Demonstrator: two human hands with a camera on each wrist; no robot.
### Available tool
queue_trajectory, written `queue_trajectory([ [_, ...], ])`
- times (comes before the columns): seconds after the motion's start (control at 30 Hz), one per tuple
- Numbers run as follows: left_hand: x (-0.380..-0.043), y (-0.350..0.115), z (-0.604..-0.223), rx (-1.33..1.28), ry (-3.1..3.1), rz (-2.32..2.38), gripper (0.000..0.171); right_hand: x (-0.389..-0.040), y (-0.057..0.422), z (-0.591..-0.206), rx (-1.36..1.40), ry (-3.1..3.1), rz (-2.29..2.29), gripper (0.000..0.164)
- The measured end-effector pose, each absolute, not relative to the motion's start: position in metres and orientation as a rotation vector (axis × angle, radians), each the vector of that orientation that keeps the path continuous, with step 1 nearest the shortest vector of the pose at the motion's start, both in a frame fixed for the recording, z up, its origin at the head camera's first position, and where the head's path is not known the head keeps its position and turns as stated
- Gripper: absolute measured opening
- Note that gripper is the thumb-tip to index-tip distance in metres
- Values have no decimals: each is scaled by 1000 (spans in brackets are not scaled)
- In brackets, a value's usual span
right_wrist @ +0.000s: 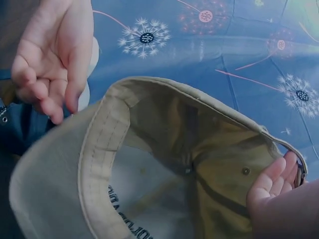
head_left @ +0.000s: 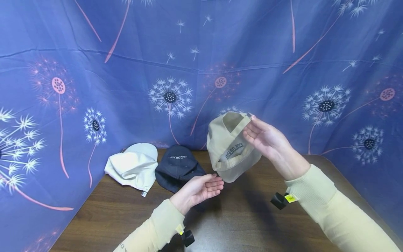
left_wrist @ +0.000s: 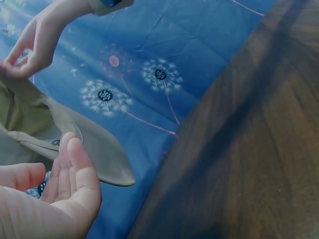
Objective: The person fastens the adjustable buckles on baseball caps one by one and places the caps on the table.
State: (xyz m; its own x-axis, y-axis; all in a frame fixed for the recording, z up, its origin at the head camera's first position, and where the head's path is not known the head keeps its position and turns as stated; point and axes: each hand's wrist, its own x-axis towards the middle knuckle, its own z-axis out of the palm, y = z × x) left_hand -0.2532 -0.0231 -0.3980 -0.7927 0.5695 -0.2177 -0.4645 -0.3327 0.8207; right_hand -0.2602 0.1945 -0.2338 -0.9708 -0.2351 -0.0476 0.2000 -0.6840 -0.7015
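A beige baseball cap (head_left: 217, 140) is held up above the table, its opening and back strap turned toward me. At the strap, my right hand (head_left: 267, 141) pinches the cap by its back edge; the right wrist view shows those fingers (right_wrist: 274, 181) hooked at the strap gap. Dark lettering shows through inside the front panel. My left hand (head_left: 201, 189) is palm up below the cap, close to the brim (left_wrist: 109, 154), with relaxed fingers and nothing between them. Behind that hand lies a black cap (head_left: 177, 164) with white lettering, and left of it a white cap (head_left: 132, 166).
A brown wooden table (head_left: 239, 217) lies under the hands. Blue cloth (head_left: 132, 87) with a dandelion print hangs behind it and at both sides. Small black wrist cameras (head_left: 279, 200) are strapped near each cuff. The white cap's strap end points toward me.
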Motion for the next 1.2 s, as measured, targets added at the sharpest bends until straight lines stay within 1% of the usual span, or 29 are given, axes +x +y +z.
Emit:
queue_trajectory([
  [0.1,-261,-24,-403,191,1211,2167,34,-256,197,-235,-96,1123,-2663,13],
  [0.2,-263,-24,-405,200,1185,2167,25,-252,197,-236,-128,1130,-2637,12],
  [0.27,-261,-21,-409,181,1181,2132,24,-249,197,-237,-146,1138,-2618,13],
  [0.33,-254,-17,-410,168,1209,2056,27,-248,197,-237,-172,1142,-2600,13],
  [0.43,-245,-13,-418,226,1232,1905,31,-245,197,-237,-200,1157,-2584,14],
  [0.63,-230,-19,-419,314,1221,1709,24,-241,196,-233,-228,1148,-2585,15],
  [0.77,-231,-21,-413,300,1106,1766,25,-239,194,-231,-249,1174,-2587,14],
  [0.97,-241,-23,-406,152,1039,1962,24,-239,193,-232,-252,1171,-2599,13],
  [1.03,-243,-23,-404,126,1050,2004,27,-240,193,-233,-249,1161,-2599,13],
  [1.2,-248,-22,-402,102,1059,2057,43,-240,194,-235,-265,1126,-2581,15],
])
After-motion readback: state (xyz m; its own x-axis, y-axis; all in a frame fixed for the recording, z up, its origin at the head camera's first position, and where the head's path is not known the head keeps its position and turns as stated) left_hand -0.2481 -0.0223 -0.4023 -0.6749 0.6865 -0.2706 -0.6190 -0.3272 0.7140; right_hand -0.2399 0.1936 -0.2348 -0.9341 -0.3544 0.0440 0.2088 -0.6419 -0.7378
